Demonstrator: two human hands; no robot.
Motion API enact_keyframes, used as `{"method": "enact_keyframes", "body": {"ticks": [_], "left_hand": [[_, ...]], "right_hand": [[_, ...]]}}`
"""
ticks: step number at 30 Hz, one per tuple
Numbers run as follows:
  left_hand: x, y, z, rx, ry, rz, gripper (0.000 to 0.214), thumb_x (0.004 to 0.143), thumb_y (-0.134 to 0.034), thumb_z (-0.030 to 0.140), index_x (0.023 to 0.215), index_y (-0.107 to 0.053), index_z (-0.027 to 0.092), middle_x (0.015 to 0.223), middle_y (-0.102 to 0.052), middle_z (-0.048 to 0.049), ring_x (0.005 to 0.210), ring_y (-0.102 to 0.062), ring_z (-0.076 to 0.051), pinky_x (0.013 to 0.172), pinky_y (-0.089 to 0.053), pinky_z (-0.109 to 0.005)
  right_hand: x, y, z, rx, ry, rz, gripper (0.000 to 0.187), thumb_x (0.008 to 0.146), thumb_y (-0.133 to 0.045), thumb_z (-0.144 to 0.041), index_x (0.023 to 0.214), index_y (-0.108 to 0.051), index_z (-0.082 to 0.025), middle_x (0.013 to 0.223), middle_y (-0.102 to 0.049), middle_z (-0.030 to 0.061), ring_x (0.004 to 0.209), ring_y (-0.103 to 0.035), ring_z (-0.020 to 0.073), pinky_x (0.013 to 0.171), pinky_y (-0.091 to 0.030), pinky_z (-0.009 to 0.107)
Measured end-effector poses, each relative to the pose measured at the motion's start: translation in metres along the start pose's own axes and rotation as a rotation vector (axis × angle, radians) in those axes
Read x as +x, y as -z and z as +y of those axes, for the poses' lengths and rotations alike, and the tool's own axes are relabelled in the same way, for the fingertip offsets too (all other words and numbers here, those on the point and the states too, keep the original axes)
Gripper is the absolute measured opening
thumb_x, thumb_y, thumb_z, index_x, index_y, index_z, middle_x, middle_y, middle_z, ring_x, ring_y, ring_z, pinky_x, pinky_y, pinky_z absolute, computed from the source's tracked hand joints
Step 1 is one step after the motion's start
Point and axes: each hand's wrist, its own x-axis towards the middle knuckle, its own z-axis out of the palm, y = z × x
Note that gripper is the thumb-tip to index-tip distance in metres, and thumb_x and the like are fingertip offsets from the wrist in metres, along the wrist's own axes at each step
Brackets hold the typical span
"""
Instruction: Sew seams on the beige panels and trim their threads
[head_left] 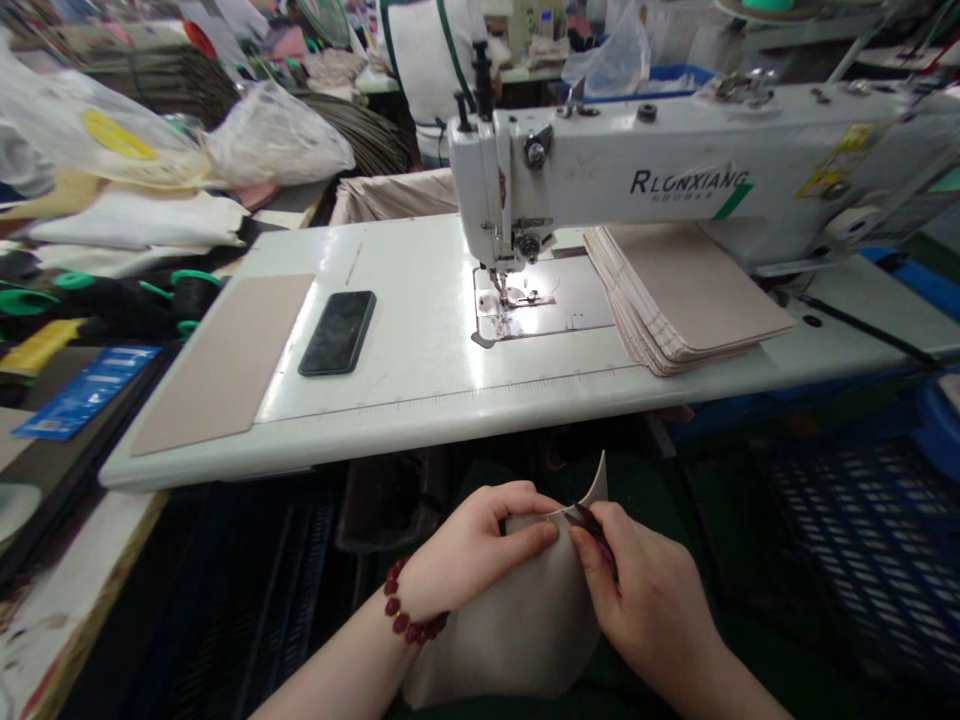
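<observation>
In the head view, the left hand (484, 550) is nearly closed, its thumb and fingers pinching the upper edge of a beige, flexible sheet (517, 640), which is below the front edge of the white, smooth table (420, 345). The right hand (649, 590) is curled around a small dark tool (587, 524), partly hidden, its tip at this same edge. I think it is good to hold the edge firmly and to point the tip away from the left thumb. Near the table's left edge lie a flat beige panel (232, 350) and a black rectangular phone (337, 333); a thick beige stack (705, 290) sits partly under the white metal sewing machine (577, 170). Clear plastic bags (277, 130) lie beyond the far left corner.
</observation>
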Motion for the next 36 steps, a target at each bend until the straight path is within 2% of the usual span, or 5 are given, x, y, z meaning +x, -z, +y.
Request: {"method": "enact_keyframes", "body": {"ticks": [6, 12, 19, 29, 36], "left_hand": [[0.001, -0.003, 0.003, -0.009, 0.051, 0.046, 0.021, 0.089, -0.061, 0.036, 0.092, -0.071, 0.018, 0.089, -0.066, -0.0006, 0.087, -0.059, -0.017, 0.076, -0.044, -0.025], [0.001, 0.008, 0.006, -0.047, 0.059, 0.015, 0.022, 0.088, -0.062, 0.030, 0.105, -0.072, 0.021, 0.097, -0.068, -0.0012, 0.090, -0.060, -0.018, 0.080, -0.044, -0.026], [0.000, 0.009, 0.008, -0.118, 0.083, 0.009, 0.026, 0.087, -0.061, 0.030, 0.108, -0.072, 0.021, 0.098, -0.068, -0.0022, 0.088, -0.061, -0.019, 0.078, -0.045, -0.027], [0.000, 0.007, 0.004, -0.171, 0.088, -0.002, 0.025, 0.089, -0.060, 0.032, 0.108, -0.072, 0.021, 0.098, -0.068, -0.0022, 0.090, -0.061, -0.019, 0.079, -0.045, -0.027], [0.000, 0.004, 0.000, -0.181, 0.086, 0.002, 0.027, 0.090, -0.060, 0.035, 0.109, -0.072, 0.020, 0.099, -0.068, -0.0032, 0.092, -0.060, -0.020, 0.080, -0.044, -0.027]], "right_hand": [[0.004, 0.002, 0.000, 0.044, -0.010, -0.073, 0.025, 0.099, -0.038, -0.027, 0.079, -0.051, -0.021, 0.067, -0.056, -0.0014, 0.059, -0.055, 0.0142, 0.055, -0.028, 0.028], [0.003, 0.011, 0.008, 0.136, -0.105, -0.131, 0.018, 0.099, -0.040, -0.031, 0.091, -0.052, -0.021, 0.070, -0.057, -0.0023, 0.061, -0.056, 0.0134, 0.055, -0.030, 0.027], [0.003, 0.011, 0.006, 0.120, -0.092, -0.168, 0.018, 0.098, -0.040, -0.032, 0.092, -0.053, -0.021, 0.073, -0.058, -0.0017, 0.063, -0.057, 0.0146, 0.057, -0.030, 0.028], [0.004, 0.010, 0.004, 0.085, -0.060, -0.133, 0.018, 0.098, -0.041, -0.030, 0.089, -0.053, -0.020, 0.073, -0.059, -0.0012, 0.064, -0.057, 0.0149, 0.057, -0.031, 0.028], [0.000, 0.004, 0.000, 0.017, -0.028, -0.006, 0.018, 0.099, -0.040, -0.030, 0.094, -0.053, -0.019, 0.070, -0.058, -0.0008, 0.059, -0.057, 0.0149, 0.055, -0.031, 0.028]]}}
